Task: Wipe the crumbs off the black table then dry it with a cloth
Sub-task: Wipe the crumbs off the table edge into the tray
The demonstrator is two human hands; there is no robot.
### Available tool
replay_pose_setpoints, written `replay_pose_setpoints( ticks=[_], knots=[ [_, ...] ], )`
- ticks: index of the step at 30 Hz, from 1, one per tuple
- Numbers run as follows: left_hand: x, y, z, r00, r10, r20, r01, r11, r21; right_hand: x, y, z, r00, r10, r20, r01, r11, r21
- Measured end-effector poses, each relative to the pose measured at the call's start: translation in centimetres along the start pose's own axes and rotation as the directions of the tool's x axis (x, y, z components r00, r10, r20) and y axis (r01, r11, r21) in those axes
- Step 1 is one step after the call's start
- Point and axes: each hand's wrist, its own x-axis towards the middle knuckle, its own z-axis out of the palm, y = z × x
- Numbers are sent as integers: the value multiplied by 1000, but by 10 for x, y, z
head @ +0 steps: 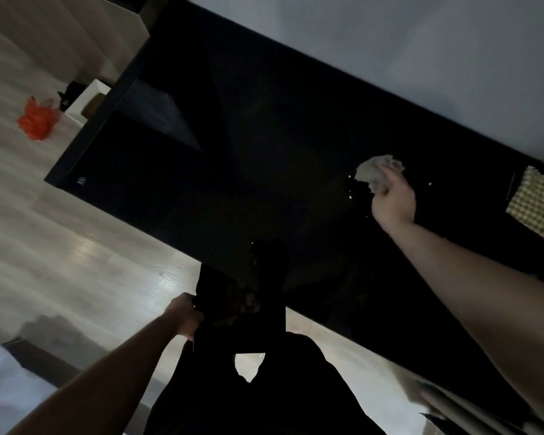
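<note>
Crumbs (355, 187), scattered on the black tabletop (264, 136) beside the wad gripped in the right hand (393, 200), risk being flung past the dark bag held at the edge by the left hand (186, 317).

Your glossy black rectangular table (233, 146) runs diagonally across the view, its long far edge against the pale wall. On the table's right part lies a crumpled off-white wiping cloth (378, 171), pressed to the top. Small white crumbs (349, 189) are scattered just left of that wad on the table. A checked yellow-green woven cloth (537, 205) lies flat at the table's right end.
</note>
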Motion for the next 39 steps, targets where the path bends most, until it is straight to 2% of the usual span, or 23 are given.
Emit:
replay_pose_setpoints(
  ticks=[3,6,8,12,16,19,20,23,25,28,32,35,37,39],
  knots=[
    [-3,2,3,1000,4,1,-5,1000,31,0,11,27,997,-22,80,37,980,-196],
    [-8,3,5,1000,17,6,-17,998,54,-37,-9,53,992,-92,81,109,964,-242],
    [-12,5,5,1000,11,4,-11,999,43,-73,-26,65,967,-222,123,242,953,-183],
    [-12,4,4,1000,6,-13,-5,999,43,-160,-35,88,862,-448,238,457,889,18],
    [-9,2,2,1000,7,-22,-6,999,46,-233,-38,102,762,-528,376,469,849,242],
    [-5,-2,1,1000,4,-18,-4,999,34,-256,-52,98,682,-502,533,357,863,356],
    [-4,-3,0,1000,1,-18,-1,999,32,-256,-58,96,690,-489,534,316,867,386],
    [-3,-5,-1,1000,-2,-14,2,1000,27,-227,-71,94,806,-418,419,221,869,443],
    [-7,-6,-1,1000,-8,-19,8,1000,10,-193,-84,91,867,-366,337,205,880,429],
    [-9,-7,2,1000,-13,-15,13,1000,-16,-139,-102,84,912,-325,252,214,899,383],
    [-6,-9,3,1000,7,-26,-7,1000,-2,-106,-104,100,918,-287,274,222,944,245],
    [-13,-9,1,999,22,-27,-21,999,25,-125,-91,124,869,-392,301,386,919,83],
    [-16,-11,0,999,30,-27,-28,998,49,-156,-80,134,847,-449,285,449,891,69],
    [-14,-16,-1,998,52,-36,-49,995,82,-196,-72,134,845,-449,291,440,892,101]
  ],
)
